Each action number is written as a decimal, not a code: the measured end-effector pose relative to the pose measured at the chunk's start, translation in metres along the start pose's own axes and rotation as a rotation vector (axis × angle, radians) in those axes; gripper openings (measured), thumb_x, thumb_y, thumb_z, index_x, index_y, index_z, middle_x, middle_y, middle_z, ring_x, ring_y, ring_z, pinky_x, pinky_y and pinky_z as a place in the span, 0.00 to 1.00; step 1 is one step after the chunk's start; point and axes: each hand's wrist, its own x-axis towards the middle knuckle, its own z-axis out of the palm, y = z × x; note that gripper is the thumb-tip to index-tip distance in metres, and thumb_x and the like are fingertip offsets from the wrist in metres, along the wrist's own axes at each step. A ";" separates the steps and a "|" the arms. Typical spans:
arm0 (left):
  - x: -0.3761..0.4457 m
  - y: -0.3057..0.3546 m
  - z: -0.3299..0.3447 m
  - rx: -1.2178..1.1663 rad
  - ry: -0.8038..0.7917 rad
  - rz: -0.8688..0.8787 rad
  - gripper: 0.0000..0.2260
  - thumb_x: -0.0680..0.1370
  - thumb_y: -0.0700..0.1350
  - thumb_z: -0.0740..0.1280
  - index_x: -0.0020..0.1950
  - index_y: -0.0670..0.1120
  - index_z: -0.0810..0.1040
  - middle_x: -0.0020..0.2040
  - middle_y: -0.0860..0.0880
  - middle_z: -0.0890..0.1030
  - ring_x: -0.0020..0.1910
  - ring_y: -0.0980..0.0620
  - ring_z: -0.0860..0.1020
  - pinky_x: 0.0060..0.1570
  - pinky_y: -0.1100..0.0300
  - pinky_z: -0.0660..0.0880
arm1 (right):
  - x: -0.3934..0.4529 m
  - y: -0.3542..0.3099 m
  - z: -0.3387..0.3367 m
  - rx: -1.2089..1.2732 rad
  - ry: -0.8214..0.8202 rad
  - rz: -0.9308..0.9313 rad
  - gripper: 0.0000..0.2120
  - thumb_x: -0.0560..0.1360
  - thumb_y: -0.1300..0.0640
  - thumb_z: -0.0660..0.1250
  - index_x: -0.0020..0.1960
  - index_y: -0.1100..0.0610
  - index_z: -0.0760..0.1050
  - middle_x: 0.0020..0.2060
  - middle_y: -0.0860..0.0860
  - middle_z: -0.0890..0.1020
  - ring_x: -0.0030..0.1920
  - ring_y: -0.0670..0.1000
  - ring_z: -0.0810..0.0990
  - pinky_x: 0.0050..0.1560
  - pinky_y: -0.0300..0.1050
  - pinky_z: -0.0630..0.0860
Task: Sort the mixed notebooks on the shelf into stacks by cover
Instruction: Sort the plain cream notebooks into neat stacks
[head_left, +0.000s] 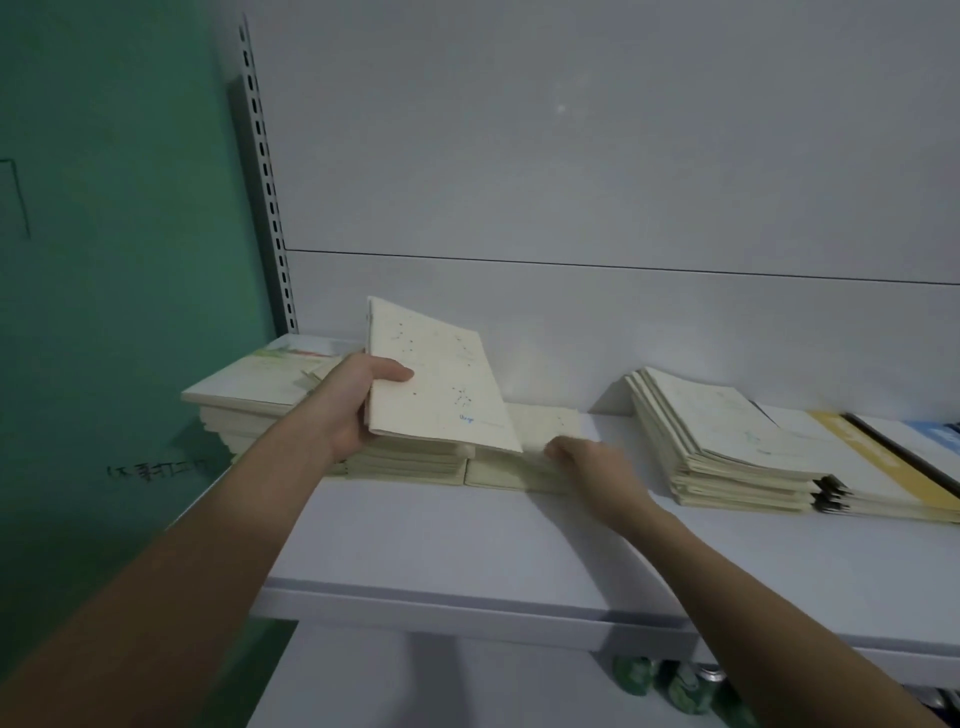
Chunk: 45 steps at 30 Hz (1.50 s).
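Gripping a cream notebook (441, 379) by its spine edge, the left hand (353, 405) is seen with the thumb curled over the dotted cover and the fingers hidden beneath; the book is held tilted, its far end raised, its long axis running from about eleven o'clock to five. Directly under it a low stack of like covers (410, 462) lies on the white shelf (467, 545). At three o'clock from that hand, the right hand (587, 460) is laid on a second low cream pile (530, 452), fingers blurred, so whether anything is pinched cannot be told. Farther out at three o'clock a taller slumped stack (727, 452) is leaned over yellow-edged pads (883, 462); at nine o'clock a stack topped by a green-printed cover (249, 379) is set against the slotted upright. The lifted book is judged nearest the pile below the left hand, so a short drop there, or a pass rightward, is what the next move turns on.
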 end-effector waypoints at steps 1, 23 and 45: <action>-0.002 0.000 -0.003 0.006 -0.002 -0.003 0.09 0.77 0.37 0.63 0.55 0.44 0.77 0.47 0.46 0.84 0.46 0.47 0.82 0.33 0.60 0.79 | 0.002 0.003 -0.005 0.109 0.088 0.046 0.10 0.82 0.54 0.57 0.43 0.51 0.71 0.40 0.52 0.78 0.43 0.58 0.78 0.40 0.48 0.67; -0.003 -0.043 0.061 -0.098 -0.180 -0.079 0.14 0.76 0.37 0.66 0.62 0.42 0.77 0.52 0.43 0.84 0.44 0.48 0.84 0.36 0.57 0.82 | -0.060 -0.020 -0.066 0.556 0.207 -0.170 0.18 0.81 0.42 0.55 0.60 0.46 0.80 0.61 0.38 0.78 0.60 0.34 0.74 0.55 0.28 0.69; 0.038 -0.054 0.262 -0.052 -0.177 0.077 0.26 0.76 0.34 0.68 0.72 0.44 0.64 0.62 0.44 0.79 0.53 0.46 0.82 0.46 0.53 0.80 | -0.031 0.135 -0.148 0.950 0.183 0.363 0.10 0.77 0.61 0.66 0.58 0.60 0.75 0.48 0.52 0.83 0.45 0.51 0.83 0.46 0.49 0.82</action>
